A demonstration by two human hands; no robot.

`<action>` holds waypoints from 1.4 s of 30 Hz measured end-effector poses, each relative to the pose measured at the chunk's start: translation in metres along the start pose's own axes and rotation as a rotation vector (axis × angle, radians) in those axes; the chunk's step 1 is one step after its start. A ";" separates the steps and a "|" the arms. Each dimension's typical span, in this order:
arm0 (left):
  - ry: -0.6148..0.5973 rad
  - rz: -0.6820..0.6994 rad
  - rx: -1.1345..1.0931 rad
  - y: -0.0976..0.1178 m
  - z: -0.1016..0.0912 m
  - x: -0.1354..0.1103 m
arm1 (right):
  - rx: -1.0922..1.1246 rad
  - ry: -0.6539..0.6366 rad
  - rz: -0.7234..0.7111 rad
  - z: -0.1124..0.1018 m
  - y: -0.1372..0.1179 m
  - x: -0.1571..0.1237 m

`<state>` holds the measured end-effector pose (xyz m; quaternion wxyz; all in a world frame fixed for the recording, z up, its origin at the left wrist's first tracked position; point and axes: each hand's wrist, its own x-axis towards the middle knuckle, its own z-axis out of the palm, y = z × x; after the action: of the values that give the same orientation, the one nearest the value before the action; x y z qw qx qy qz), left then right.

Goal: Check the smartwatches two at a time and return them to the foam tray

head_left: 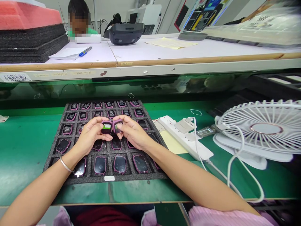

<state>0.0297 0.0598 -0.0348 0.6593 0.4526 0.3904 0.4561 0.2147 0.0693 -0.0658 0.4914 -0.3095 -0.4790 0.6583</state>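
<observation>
Watches (111, 126) (2, rounded, pink-rimmed) sit pinched in fingers of left hand (90, 135) and right hand (133, 131) over black foam tray (145, 177).

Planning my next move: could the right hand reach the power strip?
Probably yes: the right hand is near the power strip, with only the foam tray between, though it holds a watch.

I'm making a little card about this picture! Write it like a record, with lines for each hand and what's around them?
Left hand: holds a pink-framed watch body with a green and white label on its screen
Right hand: holds a second pink-framed watch body
Under the hands: black foam tray with rows of more watch bodies
Right of the tray: white power strip, white desk fan
Across the bench: a person
</observation>
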 end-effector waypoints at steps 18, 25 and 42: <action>0.001 0.018 0.060 0.001 0.000 -0.001 | -0.037 -0.045 -0.039 0.000 -0.001 -0.002; 0.002 0.026 0.055 0.001 -0.002 -0.001 | -0.037 -0.071 -0.033 -0.001 -0.001 -0.003; 0.019 0.032 0.056 0.001 -0.002 -0.002 | -0.040 -0.078 -0.019 -0.001 -0.002 -0.003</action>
<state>0.0273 0.0585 -0.0341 0.6354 0.4726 0.4019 0.4598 0.2176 0.0669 -0.0643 0.4722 -0.2890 -0.5137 0.6555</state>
